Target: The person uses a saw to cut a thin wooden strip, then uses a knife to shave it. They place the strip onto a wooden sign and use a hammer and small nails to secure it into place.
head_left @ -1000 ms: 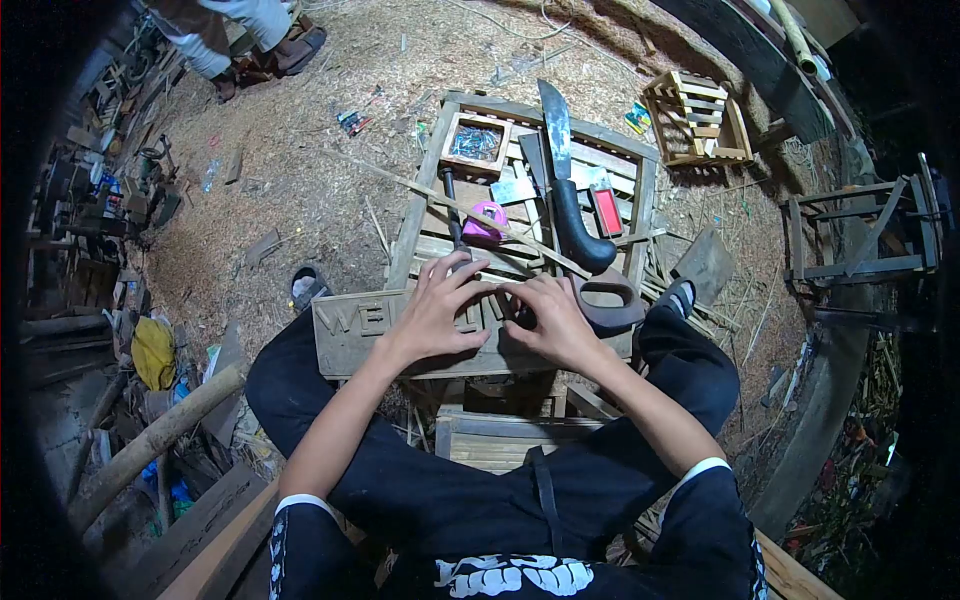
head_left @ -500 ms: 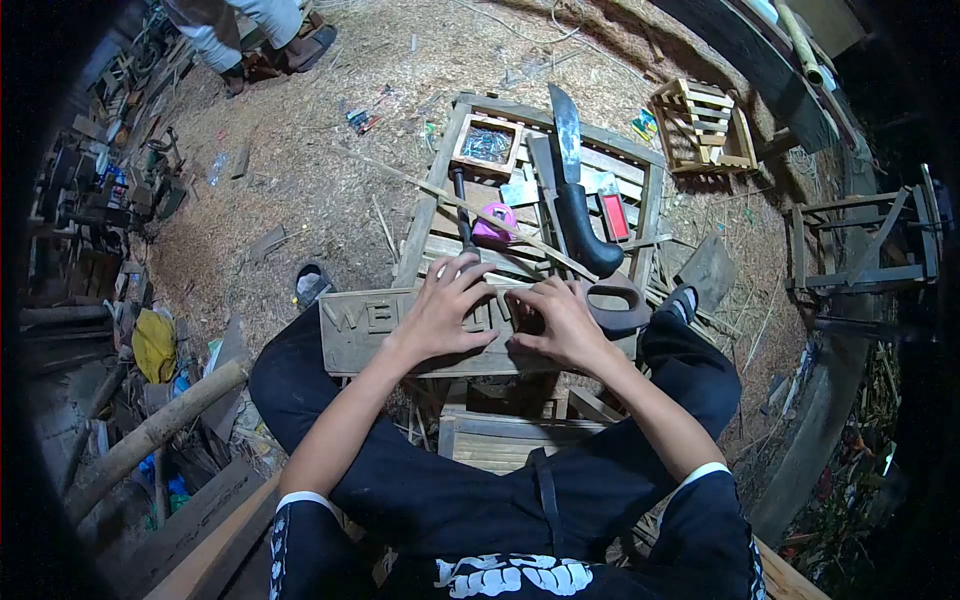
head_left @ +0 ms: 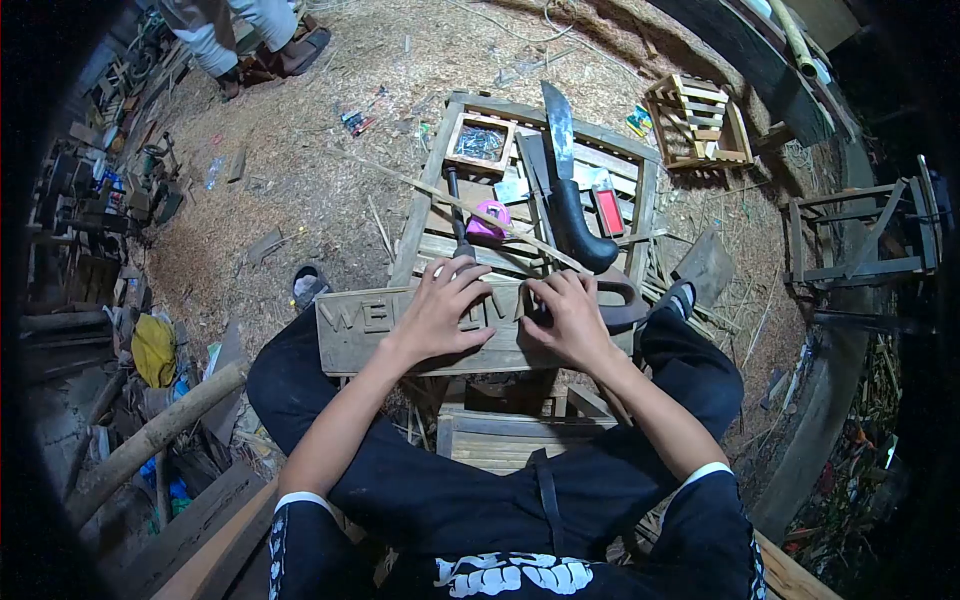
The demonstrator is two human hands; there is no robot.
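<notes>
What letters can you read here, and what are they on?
"WEL": raised letters on the wooden board; the rest hides under the left hand and right hand.
Small packets on the ground: too small to read.

On my feed, a machete (head_left: 567,185) lies lengthwise on the slatted pallet (head_left: 428,195). Its blade points away from me, and its black grip ends just beside a saw handle (head_left: 622,300). A nail box (head_left: 449,142) sits at the pallet's far left corner. Nearer me, a pink tape roll (head_left: 488,220) lies beside a hammer (head_left: 456,215). A red block (head_left: 607,212) lies right of the machete. A crate (head_left: 697,122) stands on the sawdust beyond. A person's feet (head_left: 270,50) show at top left, and a yellow bag (head_left: 153,350) lies at far left.
</notes>
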